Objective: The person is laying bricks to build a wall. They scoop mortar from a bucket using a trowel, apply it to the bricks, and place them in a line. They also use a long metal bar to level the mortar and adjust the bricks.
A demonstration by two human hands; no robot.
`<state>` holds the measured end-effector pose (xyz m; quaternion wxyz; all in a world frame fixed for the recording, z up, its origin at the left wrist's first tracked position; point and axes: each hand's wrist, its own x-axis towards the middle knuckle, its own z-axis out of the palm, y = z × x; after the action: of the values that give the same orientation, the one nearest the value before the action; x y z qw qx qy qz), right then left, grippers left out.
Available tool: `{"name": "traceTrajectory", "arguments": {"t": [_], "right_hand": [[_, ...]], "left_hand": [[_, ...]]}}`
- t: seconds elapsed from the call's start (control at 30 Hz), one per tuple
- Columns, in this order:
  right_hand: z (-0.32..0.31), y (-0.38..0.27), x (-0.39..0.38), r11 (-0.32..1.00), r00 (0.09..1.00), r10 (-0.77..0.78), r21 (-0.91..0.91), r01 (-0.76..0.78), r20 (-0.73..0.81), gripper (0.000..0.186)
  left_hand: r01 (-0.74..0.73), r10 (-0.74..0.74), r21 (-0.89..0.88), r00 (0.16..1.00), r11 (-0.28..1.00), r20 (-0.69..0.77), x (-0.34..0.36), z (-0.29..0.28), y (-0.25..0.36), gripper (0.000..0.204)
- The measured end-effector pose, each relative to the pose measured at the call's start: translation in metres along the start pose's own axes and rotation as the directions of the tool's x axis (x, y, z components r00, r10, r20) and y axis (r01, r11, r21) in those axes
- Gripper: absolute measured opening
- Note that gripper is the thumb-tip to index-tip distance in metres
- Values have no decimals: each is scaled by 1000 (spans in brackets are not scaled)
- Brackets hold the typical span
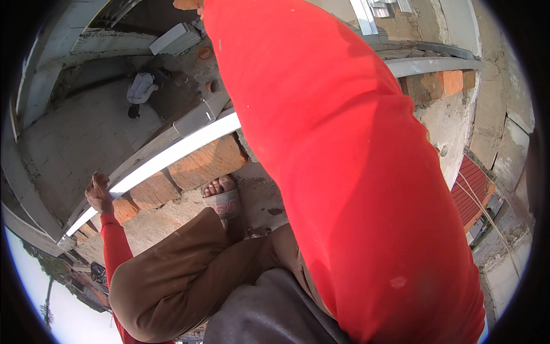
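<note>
- The view is filled by the right arm's red sleeve (349,172), which is raised from the lower right to the top edge; only a sliver of the right hand (189,4) is seen at the top rim, so how far it is open cannot be told
- A courtyard floor (80,137) of pale paving is seen far below on the left; a person in a white top (141,88) is seen on it from above
- A brick wall top (200,163) is crossed by a long white rail (172,155), which is laid along the orange bricks and runs from the lower left towards the red sleeve
- Brown trousers (172,275) are seen over a bent knee at the lower middle; a foot in a grey sandal (222,200) is planted on the rough mortar just beside the bricks
- The left hand (98,192) is laid on the lower end of the white rail, fingers curled loosely over its edge; its sleeve is red as well
</note>
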<state>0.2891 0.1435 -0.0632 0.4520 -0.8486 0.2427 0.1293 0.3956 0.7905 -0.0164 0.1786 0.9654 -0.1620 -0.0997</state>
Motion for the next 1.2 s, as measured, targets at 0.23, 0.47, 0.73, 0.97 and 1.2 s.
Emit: {"name": "traceTrajectory", "arguments": {"t": [0.23,0.47,0.73,0.97,1.2], "right_hand": [[-4,-16,-26,990,989,-138,-33,136,-55,57],[-22,0,-52,983,988,-134,-135,122,-79,57],[-10,-22,-9,974,950,-130,-217,68,-286,57],[-38,49,0,911,915,388,101,-399,111,54],[-39,113,20,861,874,483,156,-483,41,47]], "left_hand": [[90,-84,-42,989,995,120,35,-4,-22,53],[152,-137,-91,978,984,154,54,32,-11,54],[156,-156,12,988,988,19,-6,5,18,53],[314,-312,156,949,936,-41,-13,2,97,58],[404,-396,90,913,910,-98,-15,1,119,51]]}}
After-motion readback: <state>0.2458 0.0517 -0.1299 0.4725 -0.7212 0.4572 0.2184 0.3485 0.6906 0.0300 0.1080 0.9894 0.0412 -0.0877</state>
